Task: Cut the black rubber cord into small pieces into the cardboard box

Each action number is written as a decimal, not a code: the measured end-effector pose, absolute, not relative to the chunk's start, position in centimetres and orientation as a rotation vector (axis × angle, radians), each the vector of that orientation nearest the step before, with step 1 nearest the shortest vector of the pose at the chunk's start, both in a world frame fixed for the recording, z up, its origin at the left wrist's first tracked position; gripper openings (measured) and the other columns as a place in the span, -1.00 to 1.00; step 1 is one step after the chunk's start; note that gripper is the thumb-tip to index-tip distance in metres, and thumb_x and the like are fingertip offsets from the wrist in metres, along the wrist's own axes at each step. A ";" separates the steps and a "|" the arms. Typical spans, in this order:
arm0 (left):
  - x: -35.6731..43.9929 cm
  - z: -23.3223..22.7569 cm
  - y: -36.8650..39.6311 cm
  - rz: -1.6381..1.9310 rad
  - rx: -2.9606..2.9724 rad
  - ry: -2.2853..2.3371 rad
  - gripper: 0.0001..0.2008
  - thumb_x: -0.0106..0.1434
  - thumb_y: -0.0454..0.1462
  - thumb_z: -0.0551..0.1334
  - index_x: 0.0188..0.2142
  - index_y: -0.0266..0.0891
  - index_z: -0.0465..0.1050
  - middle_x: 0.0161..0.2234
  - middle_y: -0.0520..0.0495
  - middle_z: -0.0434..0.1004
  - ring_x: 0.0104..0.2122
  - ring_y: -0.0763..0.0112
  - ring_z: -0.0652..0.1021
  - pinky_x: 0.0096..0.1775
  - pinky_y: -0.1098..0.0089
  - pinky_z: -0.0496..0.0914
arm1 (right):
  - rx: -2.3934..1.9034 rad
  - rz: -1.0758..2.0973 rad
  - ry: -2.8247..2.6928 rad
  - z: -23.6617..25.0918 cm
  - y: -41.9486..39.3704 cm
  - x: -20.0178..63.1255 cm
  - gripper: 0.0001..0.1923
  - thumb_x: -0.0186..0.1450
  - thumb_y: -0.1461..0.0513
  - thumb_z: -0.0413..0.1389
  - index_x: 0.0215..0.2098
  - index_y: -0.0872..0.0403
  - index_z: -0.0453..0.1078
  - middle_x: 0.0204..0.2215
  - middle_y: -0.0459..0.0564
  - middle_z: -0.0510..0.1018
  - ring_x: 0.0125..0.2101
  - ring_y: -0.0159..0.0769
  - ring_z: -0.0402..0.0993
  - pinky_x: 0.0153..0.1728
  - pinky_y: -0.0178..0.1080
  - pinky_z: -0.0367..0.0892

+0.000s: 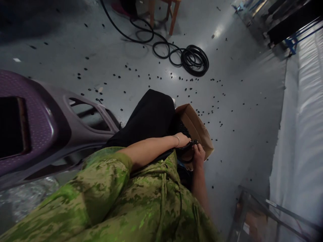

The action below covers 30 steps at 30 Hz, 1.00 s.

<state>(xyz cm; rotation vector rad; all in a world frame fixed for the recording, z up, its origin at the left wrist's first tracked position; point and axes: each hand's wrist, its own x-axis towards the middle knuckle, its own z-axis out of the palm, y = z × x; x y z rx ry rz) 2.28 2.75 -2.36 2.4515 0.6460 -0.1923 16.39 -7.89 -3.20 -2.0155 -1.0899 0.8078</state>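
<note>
Low in front of me, my left hand (183,139), with a thin bracelet at its wrist, closes on one side of a small dark black part (193,143). On its other side my right hand (199,153) pinches the same part. The exact kind of the part is too small and dark to make out. Both hands are over an open cardboard box (205,134) standing by my black-clad leg (153,114). Dark bits lie inside the box, partly covered by my left hand and leg.
Many small black pieces lie scattered over the grey floor (239,101). A coiled black hose (195,60) trails toward a wooden stool (174,16) and a person's shoe (121,9). Left stands a purple-grey plastic seat (60,111) bearing a phone (12,126). A framed cart (259,215) is lower right.
</note>
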 end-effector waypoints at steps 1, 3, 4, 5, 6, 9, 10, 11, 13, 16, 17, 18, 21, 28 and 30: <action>2.3 -2.3 2.8 -0.198 2.455 0.641 -0.75 0.29 -0.21 0.08 -0.12 -0.27 0.37 -0.21 -0.24 0.56 -0.22 0.25 0.56 -0.22 0.33 0.33 | -1.996 0.819 -1.099 -3.2 -7.9 16.4 -0.72 0.19 0.04 0.01 -0.48 0.09 0.31 -0.56 -0.16 0.36 -0.49 -0.41 0.19 -0.42 -0.36 0.14; 2.3 -2.2 2.8 -0.212 2.468 0.624 -0.72 0.22 -0.18 0.19 -0.12 -0.28 0.38 -0.22 -0.25 0.57 -0.20 0.25 0.56 -0.19 0.33 0.32 | -1.968 0.828 -1.107 -3.3 -7.8 16.6 -0.72 0.19 0.05 0.02 -0.48 0.09 0.31 -0.57 -0.17 0.34 -0.50 -0.42 0.18 -0.42 -0.37 0.13; 2.3 -2.2 2.8 -0.216 2.479 0.614 -0.69 0.17 -0.18 0.23 -0.12 -0.29 0.38 -0.22 -0.25 0.57 -0.19 0.24 0.56 -0.18 0.33 0.31 | -1.967 0.824 -1.101 -3.4 -7.8 16.7 -0.72 0.18 0.05 0.02 -0.48 0.09 0.31 -0.57 -0.17 0.34 -0.50 -0.43 0.18 -0.43 -0.37 0.13; 2.2 -2.2 2.8 -0.217 2.491 0.603 -0.67 0.14 -0.17 0.27 -0.13 -0.29 0.39 -0.22 -0.26 0.57 -0.19 0.24 0.55 -0.17 0.33 0.31 | -1.968 0.823 -1.089 -3.5 -7.8 16.7 -0.72 0.18 0.04 0.02 -0.48 0.09 0.32 -0.56 -0.17 0.34 -0.50 -0.43 0.19 -0.43 -0.38 0.13; 2.2 -2.2 2.8 -0.216 2.504 0.591 -0.66 0.12 -0.17 0.28 -0.15 -0.30 0.40 -0.23 -0.26 0.57 -0.19 0.23 0.56 -0.16 0.32 0.30 | -1.970 0.825 -1.073 -3.6 -7.8 16.8 -0.72 0.17 0.04 0.02 -0.47 0.09 0.33 -0.56 -0.17 0.35 -0.50 -0.43 0.20 -0.43 -0.38 0.13; 2.3 -2.3 2.8 -0.201 2.539 0.566 -0.68 0.10 -0.17 0.30 -0.18 -0.31 0.43 -0.27 -0.26 0.58 -0.22 0.22 0.56 -0.16 0.31 0.31 | -1.976 0.837 -1.025 -3.9 -7.8 17.0 -0.70 0.16 0.02 0.02 -0.45 0.10 0.34 -0.54 -0.16 0.37 -0.50 -0.43 0.20 -0.43 -0.39 0.14; 2.3 -2.4 2.8 -0.194 2.546 0.558 -0.67 0.09 -0.17 0.31 -0.19 -0.31 0.44 -0.28 -0.25 0.58 -0.22 0.21 0.57 -0.17 0.30 0.31 | -1.978 0.843 -1.014 -3.9 -7.8 17.1 -0.70 0.16 0.02 0.02 -0.44 0.10 0.35 -0.54 -0.16 0.36 -0.50 -0.44 0.19 -0.43 -0.39 0.14; 2.3 -2.4 2.9 -0.190 2.552 0.552 -0.67 0.08 -0.18 0.32 -0.20 -0.32 0.44 -0.29 -0.25 0.59 -0.23 0.20 0.57 -0.18 0.30 0.32 | -1.978 0.851 -1.004 -3.9 -7.8 17.1 -0.69 0.16 0.02 0.03 -0.43 0.11 0.35 -0.54 -0.16 0.36 -0.50 -0.44 0.19 -0.43 -0.39 0.14; 2.3 -2.4 2.9 -0.190 2.557 0.544 -0.68 0.06 -0.19 0.33 -0.21 -0.32 0.45 -0.29 -0.26 0.59 -0.24 0.19 0.57 -0.21 0.31 0.34 | -1.969 0.870 -0.992 -4.0 -7.7 17.1 -0.69 0.16 0.02 0.03 -0.41 0.12 0.35 -0.54 -0.16 0.36 -0.51 -0.44 0.18 -0.43 -0.38 0.13; 2.2 -1.9 2.8 -0.210 2.538 0.559 -0.73 0.08 -0.21 0.31 -0.24 -0.31 0.47 -0.29 -0.28 0.59 -0.25 0.20 0.58 -0.27 0.35 0.36 | -1.957 0.884 -1.001 -4.1 -7.7 17.0 -0.69 0.17 0.03 0.03 -0.42 0.12 0.35 -0.54 -0.15 0.37 -0.51 -0.43 0.17 -0.43 -0.36 0.12; 2.1 -1.7 2.8 -0.218 2.527 0.572 -0.74 0.09 -0.22 0.31 -0.24 -0.31 0.48 -0.29 -0.28 0.58 -0.25 0.20 0.58 -0.28 0.37 0.36 | -1.956 0.882 -1.001 -4.1 -7.7 17.0 -0.69 0.18 0.02 0.02 -0.42 0.12 0.35 -0.54 -0.14 0.38 -0.51 -0.43 0.17 -0.43 -0.35 0.12; 2.1 -1.5 2.8 -0.223 2.517 0.584 -0.74 0.10 -0.22 0.30 -0.23 -0.31 0.48 -0.29 -0.29 0.58 -0.24 0.21 0.58 -0.28 0.38 0.36 | -1.955 0.878 -1.002 -4.1 -7.6 17.0 -0.69 0.18 0.02 0.02 -0.41 0.12 0.36 -0.53 -0.14 0.39 -0.51 -0.43 0.18 -0.42 -0.35 0.13; 2.1 -1.1 2.8 -0.235 2.496 0.604 -0.73 0.13 -0.22 0.27 -0.19 -0.31 0.47 -0.27 -0.29 0.58 -0.23 0.22 0.57 -0.28 0.40 0.36 | -1.951 0.876 -0.998 -4.2 -7.6 17.0 -0.68 0.19 0.02 0.01 -0.37 0.12 0.38 -0.49 -0.10 0.44 -0.49 -0.41 0.23 -0.38 -0.33 0.17; 2.4 -2.1 2.7 -0.210 2.448 0.662 -0.74 0.30 -0.24 0.06 -0.13 -0.34 0.43 -0.24 -0.29 0.57 -0.23 0.24 0.57 -0.24 0.36 0.37 | -1.954 0.881 -1.043 -4.2 -7.5 16.8 -0.68 0.21 0.03 -0.01 -0.37 0.10 0.40 -0.44 -0.06 0.48 -0.44 -0.37 0.31 -0.35 -0.32 0.21; 2.4 -2.4 2.7 -0.198 2.437 0.678 -0.72 0.31 -0.24 0.04 -0.11 -0.34 0.40 -0.23 -0.29 0.57 -0.23 0.23 0.57 -0.24 0.34 0.37 | -1.954 0.870 -1.079 -4.1 -7.5 16.6 -0.69 0.22 0.03 -0.01 -0.39 0.09 0.40 -0.46 -0.08 0.48 -0.46 -0.38 0.31 -0.37 -0.33 0.21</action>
